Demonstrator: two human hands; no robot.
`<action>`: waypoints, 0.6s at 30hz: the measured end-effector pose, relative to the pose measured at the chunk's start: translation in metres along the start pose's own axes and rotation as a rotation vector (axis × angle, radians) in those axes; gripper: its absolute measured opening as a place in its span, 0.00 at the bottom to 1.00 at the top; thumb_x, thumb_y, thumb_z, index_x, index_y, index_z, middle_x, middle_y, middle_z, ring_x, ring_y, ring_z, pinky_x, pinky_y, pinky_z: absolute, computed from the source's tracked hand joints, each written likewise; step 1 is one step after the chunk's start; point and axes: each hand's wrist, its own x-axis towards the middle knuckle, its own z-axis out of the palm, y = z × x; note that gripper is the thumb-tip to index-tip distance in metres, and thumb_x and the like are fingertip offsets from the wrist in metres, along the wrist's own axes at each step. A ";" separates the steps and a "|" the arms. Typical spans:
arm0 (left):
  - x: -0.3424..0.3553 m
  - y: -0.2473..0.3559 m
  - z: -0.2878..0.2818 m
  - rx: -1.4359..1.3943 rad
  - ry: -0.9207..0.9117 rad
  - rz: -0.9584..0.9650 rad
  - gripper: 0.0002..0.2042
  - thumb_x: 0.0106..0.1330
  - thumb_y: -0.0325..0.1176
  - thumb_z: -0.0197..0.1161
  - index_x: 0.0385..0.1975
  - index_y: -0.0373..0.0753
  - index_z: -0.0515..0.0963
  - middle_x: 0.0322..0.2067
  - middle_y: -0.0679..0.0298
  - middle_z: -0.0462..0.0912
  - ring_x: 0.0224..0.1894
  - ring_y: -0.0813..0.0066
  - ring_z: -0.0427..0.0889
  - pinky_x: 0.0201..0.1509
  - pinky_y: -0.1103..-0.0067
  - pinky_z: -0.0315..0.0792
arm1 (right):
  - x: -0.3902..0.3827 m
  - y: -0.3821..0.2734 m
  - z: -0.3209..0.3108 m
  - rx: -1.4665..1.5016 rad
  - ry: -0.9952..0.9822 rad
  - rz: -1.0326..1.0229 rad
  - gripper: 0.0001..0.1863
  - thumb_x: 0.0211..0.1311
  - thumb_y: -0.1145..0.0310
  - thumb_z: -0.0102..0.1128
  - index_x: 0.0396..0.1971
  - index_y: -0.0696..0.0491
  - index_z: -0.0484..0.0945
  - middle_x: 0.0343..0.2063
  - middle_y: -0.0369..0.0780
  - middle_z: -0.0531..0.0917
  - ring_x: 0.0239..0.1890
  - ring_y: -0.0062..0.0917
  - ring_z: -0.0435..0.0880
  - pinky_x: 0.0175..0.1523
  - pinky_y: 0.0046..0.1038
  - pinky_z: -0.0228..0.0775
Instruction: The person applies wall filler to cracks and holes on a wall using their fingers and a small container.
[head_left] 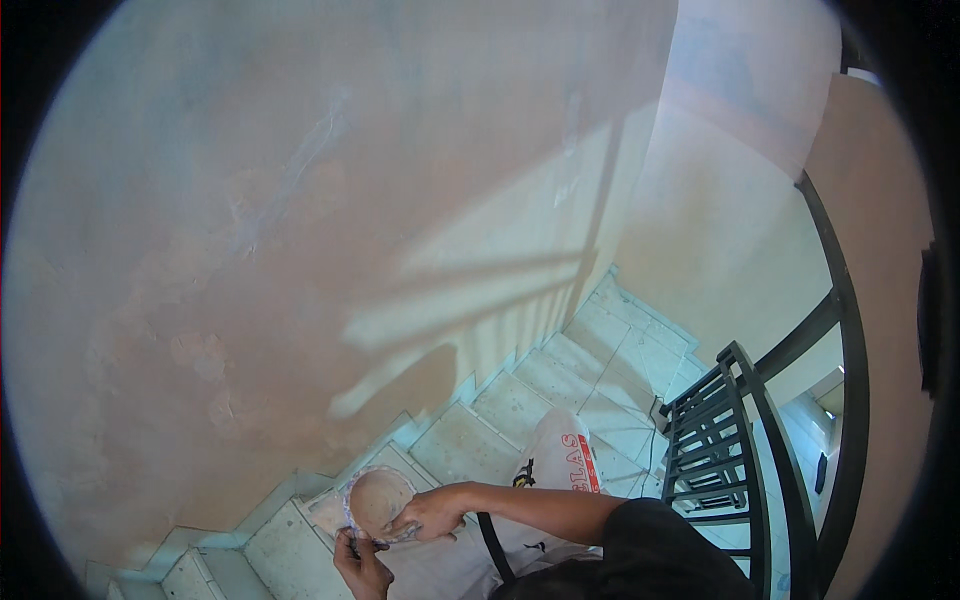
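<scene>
A round container with a mottled whitish-purple rim and a beige inside sits over the stair steps, low in the head view. At its lower left edge my left hand is closed, fingers pinching the rim. A small dark patch shows by those fingertips, too small to name. From the right my right hand reaches over the container's near right edge. Its fingers are bent down toward the inside and the near rim; what they hold, if anything, is hidden. My white printed trousers are just right of the container.
Tiled stairs run down toward a landing at the right. Along their left rises a patchy beige wall with whitish smears and sunlit railing shadows. A dark railing with slats and a curved handrail bounds the right side.
</scene>
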 end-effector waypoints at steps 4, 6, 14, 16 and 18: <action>-0.001 0.011 -0.003 0.033 0.022 -0.288 0.07 0.69 0.34 0.51 0.32 0.37 0.70 0.25 0.64 0.76 0.21 0.82 0.74 0.26 0.81 0.73 | -0.014 0.007 -0.011 0.274 0.142 -0.111 0.32 0.54 0.71 0.48 0.64 0.45 0.63 0.16 0.39 0.78 0.10 0.21 0.72 0.15 0.23 0.64; -0.003 0.003 -0.004 -0.004 0.040 -0.314 0.07 0.69 0.34 0.51 0.32 0.37 0.70 0.25 0.64 0.77 0.21 0.82 0.73 0.27 0.81 0.74 | -0.019 0.016 -0.016 0.540 0.206 -0.194 0.31 0.56 0.71 0.47 0.64 0.46 0.62 0.15 0.36 0.76 0.09 0.18 0.68 0.14 0.20 0.61; 0.000 -0.021 0.000 -0.280 0.150 -0.205 0.05 0.69 0.30 0.51 0.33 0.36 0.71 0.27 0.65 0.76 0.24 0.81 0.74 0.30 0.80 0.75 | -0.040 0.010 -0.112 1.186 0.885 -0.785 0.34 0.61 0.71 0.43 0.68 0.44 0.50 0.15 0.32 0.70 0.08 0.11 0.58 0.14 0.18 0.57; -0.002 -0.023 -0.001 -0.273 0.152 -0.197 0.05 0.69 0.30 0.51 0.33 0.36 0.71 0.26 0.65 0.76 0.24 0.81 0.74 0.29 0.80 0.75 | -0.042 0.004 -0.147 1.074 1.066 -0.831 0.35 0.61 0.72 0.42 0.69 0.42 0.47 0.16 0.33 0.69 0.09 0.12 0.58 0.15 0.18 0.57; -0.003 -0.024 -0.002 -0.295 0.171 -0.178 0.06 0.69 0.30 0.51 0.31 0.37 0.70 0.25 0.66 0.76 0.22 0.82 0.73 0.29 0.81 0.75 | -0.036 0.006 -0.176 1.024 1.150 -0.858 0.36 0.60 0.73 0.42 0.69 0.41 0.46 0.17 0.33 0.69 0.10 0.12 0.58 0.15 0.18 0.57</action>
